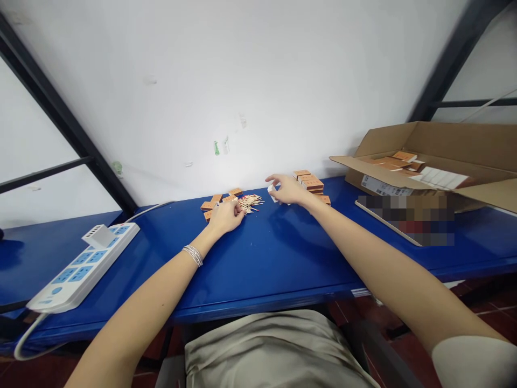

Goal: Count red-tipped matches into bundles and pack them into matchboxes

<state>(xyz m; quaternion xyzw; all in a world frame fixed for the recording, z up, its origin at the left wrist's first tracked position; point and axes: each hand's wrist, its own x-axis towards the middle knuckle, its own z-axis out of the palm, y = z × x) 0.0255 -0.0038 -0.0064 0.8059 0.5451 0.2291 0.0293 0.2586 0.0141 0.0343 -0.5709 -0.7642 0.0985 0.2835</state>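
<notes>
A loose pile of matchsticks [251, 202] lies on the blue table [266, 253] near the wall. My left hand [226, 215] rests at the left edge of that pile, fingers curled and pinching at the sticks. My right hand [287, 189] is just right of the pile, closed on a small white matchbox tray [272, 193]. Several orange matchboxes [215, 202] lie behind my left hand. A stack of orange matchboxes [312, 184] stands right behind my right hand.
An open cardboard carton [428, 167] holding more matchboxes sits at the right. A flat board [399, 222] leans beside it. A white and blue power strip [83, 265] with a cable lies at the left. The white wall stands close behind.
</notes>
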